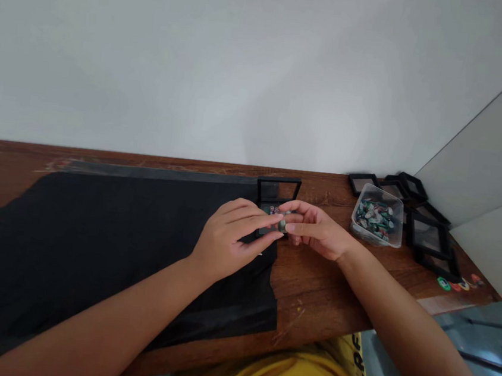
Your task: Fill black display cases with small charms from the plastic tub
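Note:
A small greenish polished stone (282, 225) is pinched between the fingertips of both hands. My left hand (235, 234) reaches it from the left, thumb below and fingers above. From the other side my right hand (316, 229) grips it with thumb and fingers. Just behind them stands an open black-framed display case (279, 180), its lid raised. Several small coloured pieces (274, 210) show inside the case, partly hidden by my fingers.
A clear plastic tub (378, 216) of mixed polished stones sits to the right. Around it lie several black frames (429, 233). Round stickers (443, 283) are near the table's right edge. Black cloth (115, 239) covers much of the wooden table (308, 284); a wall (226, 78) rises behind.

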`<state>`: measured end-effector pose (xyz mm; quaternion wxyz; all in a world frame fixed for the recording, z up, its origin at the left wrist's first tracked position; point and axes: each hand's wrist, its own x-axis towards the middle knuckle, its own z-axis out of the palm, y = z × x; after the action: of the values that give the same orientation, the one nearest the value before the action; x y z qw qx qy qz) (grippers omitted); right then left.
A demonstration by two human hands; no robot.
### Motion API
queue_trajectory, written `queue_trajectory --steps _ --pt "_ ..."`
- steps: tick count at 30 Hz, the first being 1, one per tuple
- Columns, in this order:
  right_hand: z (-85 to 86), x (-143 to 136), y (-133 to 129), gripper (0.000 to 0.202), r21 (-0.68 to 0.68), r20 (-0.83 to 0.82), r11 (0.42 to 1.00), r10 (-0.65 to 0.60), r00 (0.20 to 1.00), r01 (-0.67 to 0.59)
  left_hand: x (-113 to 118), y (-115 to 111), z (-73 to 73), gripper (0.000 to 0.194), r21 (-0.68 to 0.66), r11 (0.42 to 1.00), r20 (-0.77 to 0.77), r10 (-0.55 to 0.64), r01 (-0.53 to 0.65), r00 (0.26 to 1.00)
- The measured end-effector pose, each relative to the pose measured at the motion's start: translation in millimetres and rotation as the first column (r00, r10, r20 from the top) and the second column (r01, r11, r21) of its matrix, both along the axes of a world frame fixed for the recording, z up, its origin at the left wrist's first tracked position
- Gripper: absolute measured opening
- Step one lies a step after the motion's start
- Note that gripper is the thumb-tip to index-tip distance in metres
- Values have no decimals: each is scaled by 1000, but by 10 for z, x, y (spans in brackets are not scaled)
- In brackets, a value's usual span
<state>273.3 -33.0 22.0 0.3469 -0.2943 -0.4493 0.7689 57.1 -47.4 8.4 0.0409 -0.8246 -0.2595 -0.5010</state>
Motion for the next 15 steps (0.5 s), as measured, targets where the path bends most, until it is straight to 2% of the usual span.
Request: queue_trajectory --steps 5,11,13,15 --pt "34 -16 -17 42 6 25 1000 4 1000 -4 25 -30 32 9 -94 995 29 -20 23 999" --pt "7 -56 -29 42 45 76 999 -19 997 16 49 -23 33 7 -96 993 47 -64 68 997" --pt "-19 -62 -22 40 93 112 995 -46 993 35 31 -11 29 7 -110 991 35 -66 69 997" --pt "-34 -51 -14 33 205 191 977 -95 977 55 7 -8 17 10 -146 988 -18 -62 59 998"
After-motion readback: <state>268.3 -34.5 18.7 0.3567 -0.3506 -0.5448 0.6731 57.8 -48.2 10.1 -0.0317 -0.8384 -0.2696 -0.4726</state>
